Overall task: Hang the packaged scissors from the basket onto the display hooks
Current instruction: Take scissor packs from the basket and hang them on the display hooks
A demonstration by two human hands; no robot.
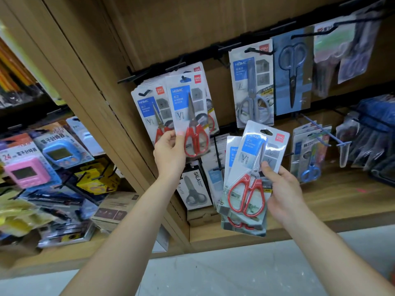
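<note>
My left hand [170,151] grips the lower edge of a red-handled packaged scissors [190,112] that sits on a black display hook [183,78] with other red scissors packs behind it. A second hanging stack [149,112] is just to its left. My right hand [282,189] holds a small stack of red-handled scissors packs [252,174] below and to the right, tilted, off any hook. No basket is visible.
Grey scissors packs [251,90] and a dark pair on a blue card [291,73] hang to the right on the black rail. Boxed SALA scissors [193,186] stand on the wooden shelf. Timers [57,150] hang in the left bay. Lower right hooks [320,135] jut outward.
</note>
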